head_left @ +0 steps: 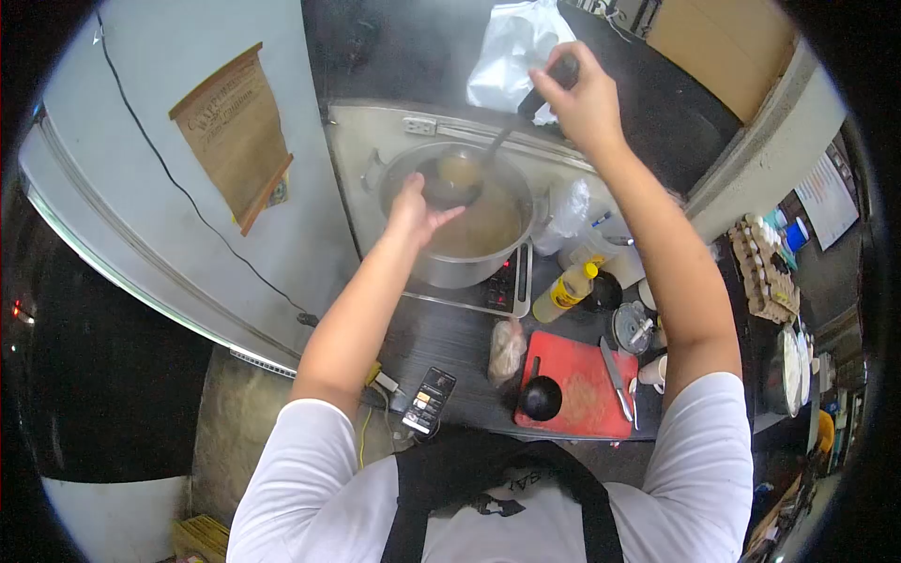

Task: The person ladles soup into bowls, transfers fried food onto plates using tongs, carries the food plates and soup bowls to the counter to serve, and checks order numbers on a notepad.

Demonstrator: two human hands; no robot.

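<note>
A large steaming metal pot (pixel 462 270) of cloudy liquid stands on an induction cooker (pixel 510 289). Over its opening, my left hand (pixel 413 214) grips a dark bowl (pixel 439 195) by its near side, thumb up along the rim. My right hand (pixel 584 98) is raised above and to the right, fingers wrapped round the end of a black-handled ladle (pixel 524 109). The ladle slants down to the left, its head at the dark bowl, where pale brownish liquid shows. Steam softens the outlines there.
Right of the cooker stand a yellow-capped bottle (pixel 566 291) and plastic bags (pixel 563 216). A red cutting board (pixel 587 399) holds a small black bowl (pixel 541 399) and a knife (pixel 616 377). A phone (pixel 430 401) lies at the counter's front; egg trays (pixel 765 267) are far right.
</note>
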